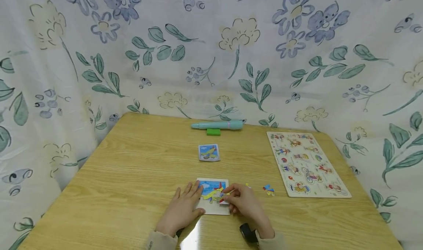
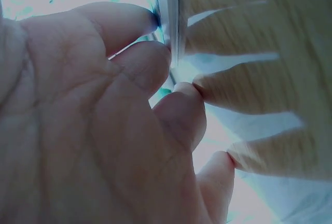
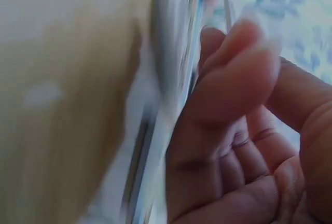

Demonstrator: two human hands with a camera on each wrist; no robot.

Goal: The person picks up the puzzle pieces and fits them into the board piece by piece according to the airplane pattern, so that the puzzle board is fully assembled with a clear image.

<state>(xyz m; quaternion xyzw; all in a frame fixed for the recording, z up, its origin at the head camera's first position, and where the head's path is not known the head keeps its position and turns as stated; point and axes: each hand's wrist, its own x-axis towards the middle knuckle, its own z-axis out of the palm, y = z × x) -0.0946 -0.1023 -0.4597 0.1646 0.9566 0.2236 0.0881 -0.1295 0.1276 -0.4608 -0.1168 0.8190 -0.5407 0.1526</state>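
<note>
A small jigsaw puzzle board (image 1: 216, 208) lies near the front of the table, its upper part filled with a blue sky and yellow plane picture and its lower part bare white. My left hand (image 1: 185, 209) rests along the board's left side with fingers spread, fingertips over the picture's edge; in the left wrist view the fingertips (image 2: 181, 115) are at the board and table. Over the lower right of the board, my right hand (image 1: 243, 201) pinches a puzzle piece (image 1: 223, 202) with red and white on it. The right wrist view is blurred.
Loose puzzle pieces (image 1: 269, 189) lie right of the board. Behind it is a card (image 1: 209, 152) with a yellow plane. Farther back sit a green block (image 1: 213, 132) and a teal pen-shaped case (image 1: 218, 125). A wooden figure puzzle (image 1: 308, 165) lies at the right.
</note>
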